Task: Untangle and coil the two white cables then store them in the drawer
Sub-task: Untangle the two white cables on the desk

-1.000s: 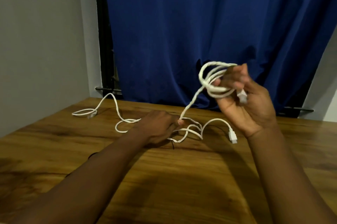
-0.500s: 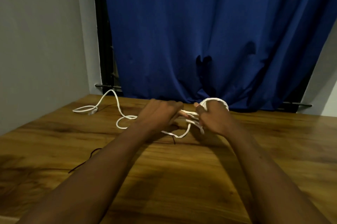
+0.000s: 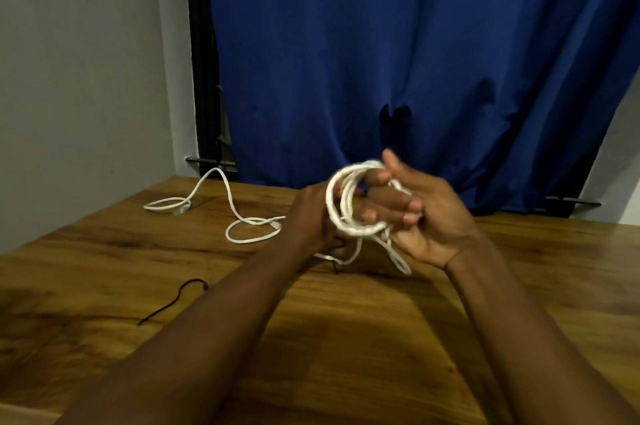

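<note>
Raised off the counter (image 3: 554, 268) since half a second ago, the white cable coil (image 3: 346, 206) hangs between both hands: left hand (image 3: 310, 216) gripping its near side, right hand (image 3: 436, 220) with fingers curled round the strands. Loose cable (image 3: 249, 241) trails left across the wood, with a black cord (image 3: 176, 298) nearer.
</note>
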`<state>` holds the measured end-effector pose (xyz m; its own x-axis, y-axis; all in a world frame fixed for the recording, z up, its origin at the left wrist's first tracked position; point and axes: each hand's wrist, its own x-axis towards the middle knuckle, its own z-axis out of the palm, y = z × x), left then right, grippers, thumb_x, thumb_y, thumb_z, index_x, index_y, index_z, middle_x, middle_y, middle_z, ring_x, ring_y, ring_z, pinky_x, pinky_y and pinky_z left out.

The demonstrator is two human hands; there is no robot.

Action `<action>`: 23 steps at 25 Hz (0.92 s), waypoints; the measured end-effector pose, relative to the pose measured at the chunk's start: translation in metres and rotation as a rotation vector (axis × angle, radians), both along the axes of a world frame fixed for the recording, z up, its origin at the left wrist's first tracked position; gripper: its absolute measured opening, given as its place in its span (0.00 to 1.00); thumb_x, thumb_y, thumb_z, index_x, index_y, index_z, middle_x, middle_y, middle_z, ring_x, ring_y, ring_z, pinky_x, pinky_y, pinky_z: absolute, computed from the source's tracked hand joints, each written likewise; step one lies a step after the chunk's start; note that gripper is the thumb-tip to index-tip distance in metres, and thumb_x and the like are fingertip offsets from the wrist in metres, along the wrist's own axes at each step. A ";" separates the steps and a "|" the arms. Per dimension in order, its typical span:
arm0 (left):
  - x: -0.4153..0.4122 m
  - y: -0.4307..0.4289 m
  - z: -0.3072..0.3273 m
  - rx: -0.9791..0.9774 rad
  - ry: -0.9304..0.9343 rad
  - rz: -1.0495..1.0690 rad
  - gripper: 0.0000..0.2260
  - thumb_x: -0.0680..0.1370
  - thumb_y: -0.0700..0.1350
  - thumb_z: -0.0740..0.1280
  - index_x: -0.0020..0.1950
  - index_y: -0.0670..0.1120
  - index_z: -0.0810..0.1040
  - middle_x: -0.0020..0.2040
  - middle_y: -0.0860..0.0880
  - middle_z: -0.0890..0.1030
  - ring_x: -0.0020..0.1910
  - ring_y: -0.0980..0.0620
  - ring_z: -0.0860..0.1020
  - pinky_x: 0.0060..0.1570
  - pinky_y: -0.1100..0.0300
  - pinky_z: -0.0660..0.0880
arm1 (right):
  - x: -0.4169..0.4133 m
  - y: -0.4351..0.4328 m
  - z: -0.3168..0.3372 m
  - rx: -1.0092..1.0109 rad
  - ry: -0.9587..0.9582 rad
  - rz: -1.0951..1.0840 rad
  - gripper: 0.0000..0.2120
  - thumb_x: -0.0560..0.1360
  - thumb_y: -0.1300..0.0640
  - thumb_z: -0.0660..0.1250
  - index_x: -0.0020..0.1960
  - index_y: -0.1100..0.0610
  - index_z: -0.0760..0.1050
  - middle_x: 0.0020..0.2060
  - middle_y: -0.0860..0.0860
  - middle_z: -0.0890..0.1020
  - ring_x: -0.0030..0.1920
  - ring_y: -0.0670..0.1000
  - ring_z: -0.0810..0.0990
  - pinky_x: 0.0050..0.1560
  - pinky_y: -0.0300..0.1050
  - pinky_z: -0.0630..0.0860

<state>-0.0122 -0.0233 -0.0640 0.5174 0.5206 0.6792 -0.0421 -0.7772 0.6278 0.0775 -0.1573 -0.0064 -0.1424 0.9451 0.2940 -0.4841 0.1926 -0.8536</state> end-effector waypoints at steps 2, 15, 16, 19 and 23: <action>0.011 -0.002 -0.005 0.105 -0.046 0.023 0.09 0.78 0.44 0.64 0.51 0.40 0.78 0.44 0.46 0.85 0.44 0.47 0.83 0.43 0.58 0.77 | 0.000 0.004 0.002 0.150 0.249 -0.017 0.16 0.80 0.50 0.56 0.38 0.57 0.72 0.18 0.45 0.65 0.20 0.44 0.59 0.42 0.37 0.76; 0.027 -0.040 0.007 -0.160 0.121 -0.252 0.11 0.74 0.30 0.65 0.46 0.46 0.76 0.36 0.54 0.80 0.32 0.55 0.80 0.32 0.61 0.75 | 0.024 0.030 -0.022 0.404 -1.060 -1.270 0.11 0.81 0.54 0.59 0.52 0.54 0.80 0.57 0.50 0.81 0.59 0.49 0.80 0.63 0.45 0.73; 0.025 -0.036 0.011 -0.143 0.171 -0.200 0.08 0.74 0.31 0.66 0.48 0.43 0.76 0.38 0.51 0.81 0.34 0.53 0.81 0.33 0.60 0.76 | 0.028 0.031 -0.023 0.386 -1.202 -1.277 0.11 0.81 0.55 0.60 0.52 0.57 0.80 0.57 0.52 0.81 0.59 0.52 0.79 0.63 0.44 0.71; 0.023 -0.029 0.015 0.090 0.291 0.020 0.04 0.77 0.38 0.66 0.48 0.47 0.76 0.47 0.44 0.82 0.43 0.49 0.80 0.36 0.63 0.72 | 0.029 0.041 -0.020 0.302 -1.481 -1.300 0.15 0.81 0.56 0.61 0.60 0.67 0.76 0.58 0.61 0.79 0.60 0.59 0.76 0.62 0.44 0.65; 0.008 -0.002 0.023 0.290 0.331 0.184 0.05 0.76 0.40 0.66 0.49 0.48 0.80 0.48 0.46 0.81 0.47 0.47 0.80 0.47 0.52 0.76 | 0.029 0.039 -0.017 0.216 -1.660 -1.318 0.13 0.82 0.54 0.59 0.50 0.63 0.76 0.46 0.61 0.80 0.49 0.59 0.79 0.50 0.49 0.69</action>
<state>-0.0045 -0.0250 -0.0410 0.6476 0.4372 0.6241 0.2785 -0.8982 0.3401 0.1063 -0.1184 -0.0236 0.2320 0.6600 0.7146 0.9726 -0.1678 -0.1609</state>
